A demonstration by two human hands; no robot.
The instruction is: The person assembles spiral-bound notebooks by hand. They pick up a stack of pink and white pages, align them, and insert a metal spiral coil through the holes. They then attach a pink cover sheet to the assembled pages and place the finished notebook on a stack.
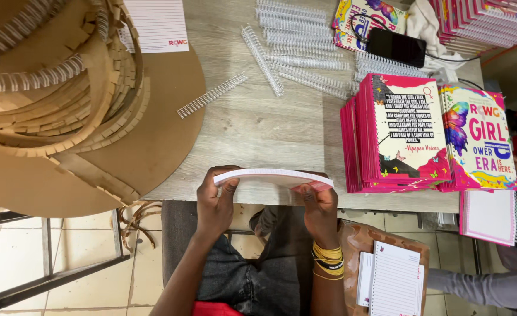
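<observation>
- Stack of white pages (270, 175) gripped at both ends, just above the near edge of the bench (258, 129), over the lap.
- Left hand (214, 202) pinching the left end, thumb on top, fingers underneath; right hand (320, 205) pinching the right end the same way, beside a strip of pink cover.
- Best done, by the look of it, by keeping both pinches even and tapping the sheets square, so that the punched edges line up.
- Loose grip near the bench lip likely to let sheets slide off toward the floor.
- Open wood straight ahead, between the brown cardboard sheet (153, 134) on the left and the pink notebook stacks (396, 134) on the right: fair room for setting the pages down.
- Single wire coil (211, 95) lying loose near the cardboard, more wire coils (305, 52) further back, well apart from the hands.
- Little space to the right, with the stacks close by.
</observation>
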